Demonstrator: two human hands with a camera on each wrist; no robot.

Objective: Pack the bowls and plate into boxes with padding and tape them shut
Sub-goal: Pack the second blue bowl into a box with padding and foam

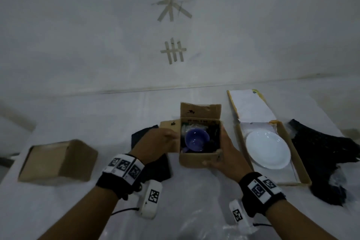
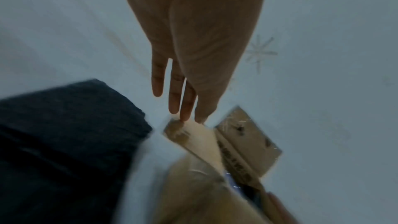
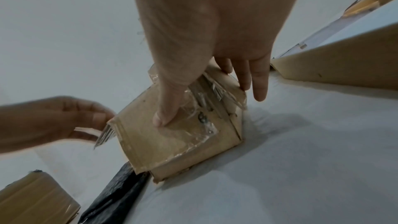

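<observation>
1. Cardboard box, small, open: stands at the middle of the white-covered table. Far flap upright, left flap folded outward. Inside sits a blue bowl, tilted, with dark padding around it and a bit of clear wrap at the far left corner.
2. Flat cardboard box: just right of the small box, lid swung back toward the wall. White plate lies in it on a white lining.
3. Closed cardboard box: well apart at the left of the table; contents hidden.
4. Dark padding sheet: lies under the left wrist, beside the small box; a larger dark sheet lies right of the flat box.
5. Left hand: fingers straight in the left wrist view, fingertips touching the edge of the left flap; grasping nothing.
6. Right hand: grips the near right corner of the small box, thumb pressed on the taped near face, fingers curled over the right side wall.
</observation>
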